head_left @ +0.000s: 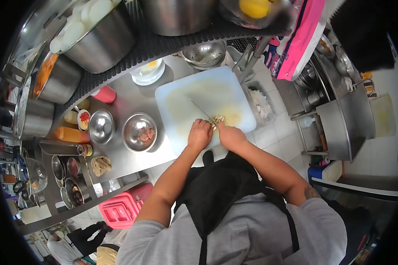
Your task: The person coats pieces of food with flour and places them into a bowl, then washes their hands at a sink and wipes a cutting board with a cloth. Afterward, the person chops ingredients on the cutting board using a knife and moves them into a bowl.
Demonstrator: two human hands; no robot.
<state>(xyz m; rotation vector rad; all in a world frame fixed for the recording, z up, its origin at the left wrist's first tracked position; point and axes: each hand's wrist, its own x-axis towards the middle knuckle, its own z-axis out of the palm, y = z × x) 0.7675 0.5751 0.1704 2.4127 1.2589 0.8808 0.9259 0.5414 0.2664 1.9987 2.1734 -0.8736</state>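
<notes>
Both my hands are over the near part of a white cutting board [172,101]. My left hand [200,134] is closed, its fingers curled at the edge of a small pile of chopped pale bits [217,119], which look like garlic. Anything in those fingers is hidden. My right hand [231,136] is closed just right of the pile. A thin knife [198,106] slants across the board, its tip pointing away to the left. Its line runs back to my right fingers, which seem to grip the handle; the handle itself is covered.
Left of the board, a steel bowl [129,138] holds pinkish raw meat [146,134], beside another steel bowl [101,126]. A folded cloth [101,165] lies at the table's edge. Overhead, a black shelf [163,46] carries steel pots. A clear tub [262,104] stands right.
</notes>
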